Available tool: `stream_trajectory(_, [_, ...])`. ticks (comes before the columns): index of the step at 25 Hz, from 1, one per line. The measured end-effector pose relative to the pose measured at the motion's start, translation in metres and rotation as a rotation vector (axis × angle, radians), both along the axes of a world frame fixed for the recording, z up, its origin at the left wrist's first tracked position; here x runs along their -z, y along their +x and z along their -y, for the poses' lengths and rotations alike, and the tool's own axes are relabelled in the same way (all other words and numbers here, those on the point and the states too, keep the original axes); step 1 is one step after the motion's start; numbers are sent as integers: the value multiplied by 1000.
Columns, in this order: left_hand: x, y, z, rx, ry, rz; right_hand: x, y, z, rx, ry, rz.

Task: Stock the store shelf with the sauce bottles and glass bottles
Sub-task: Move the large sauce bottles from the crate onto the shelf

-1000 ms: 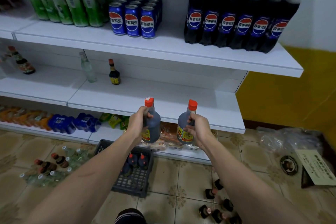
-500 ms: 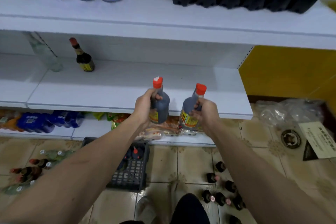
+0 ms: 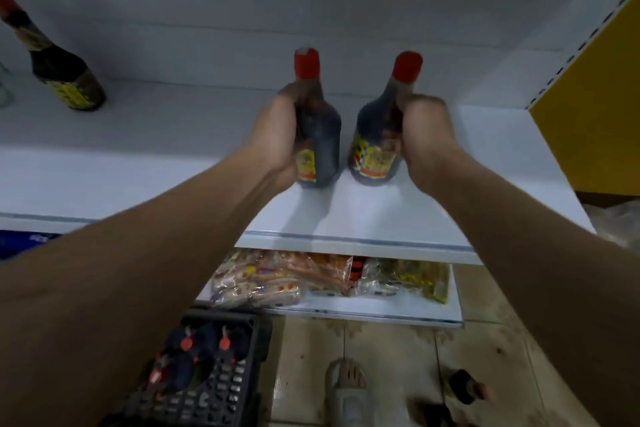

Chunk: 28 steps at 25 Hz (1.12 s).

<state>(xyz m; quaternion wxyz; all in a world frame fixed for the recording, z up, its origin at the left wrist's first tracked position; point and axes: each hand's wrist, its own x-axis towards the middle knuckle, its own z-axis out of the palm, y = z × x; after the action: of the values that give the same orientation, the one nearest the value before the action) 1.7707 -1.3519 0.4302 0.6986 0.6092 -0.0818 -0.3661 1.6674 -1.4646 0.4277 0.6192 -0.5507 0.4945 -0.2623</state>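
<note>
STEP: placing in hand | left hand [image 3: 277, 135] was curled round left sauce bottle [image 3: 317, 135], right hand [image 3: 420, 139] round right sauce bottle [image 3: 372, 146] | both upright on or just over shelf [image 3: 381, 215], near its front | NEXT: bases judged to need seating before fingers are released.

No words, brand names or numbers can be read anywhere. The two dark sauce bottles, left one [image 3: 317, 135] and right one [image 3: 375, 142], at the centre of the frame carry yellow and red labels, blurred past reading. The bottle at upper left [image 3: 60, 73] has a yellow label, likewise unreadable. The snack packets [image 3: 277, 277] at lower centre show only smeared colours.
</note>
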Motion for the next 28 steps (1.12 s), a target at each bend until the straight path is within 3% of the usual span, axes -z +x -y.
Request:
stream_trajectory(6, [4,41,45,-31,45,38,5,45,53,-106,-181,-124])
stream_trajectory(10, [5,56,65,-17,39,75,6,55,68,-194,-229,-95])
stream_trajectory(15, [6,68,83,-25,69,109,4,74,85,-107,-220,-165])
stream_trajectory(28, [0,87,103,-23,141,142,8,92,108,-152,-228,-175])
